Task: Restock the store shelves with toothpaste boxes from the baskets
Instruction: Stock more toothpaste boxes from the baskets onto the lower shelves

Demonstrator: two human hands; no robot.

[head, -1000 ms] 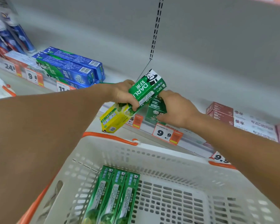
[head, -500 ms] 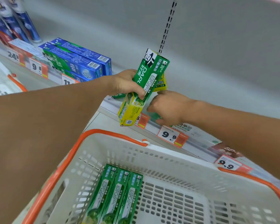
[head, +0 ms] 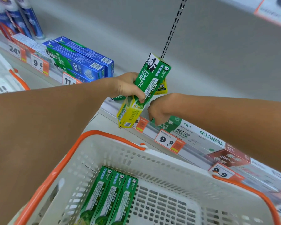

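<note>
Three green toothpaste boxes lie side by side in our basket, nearest to us. Beyond its rim, our left hand has its grip curled round a green-and-yellow box, long axis tilted steeply, top leaning toward the shelf. Our right hand, just beside it and lower, rests bent fingers on the white-green boxes; whether it holds anything we cannot tell. We judge the open shelf slot lies straight behind the left-hand box.
</note>
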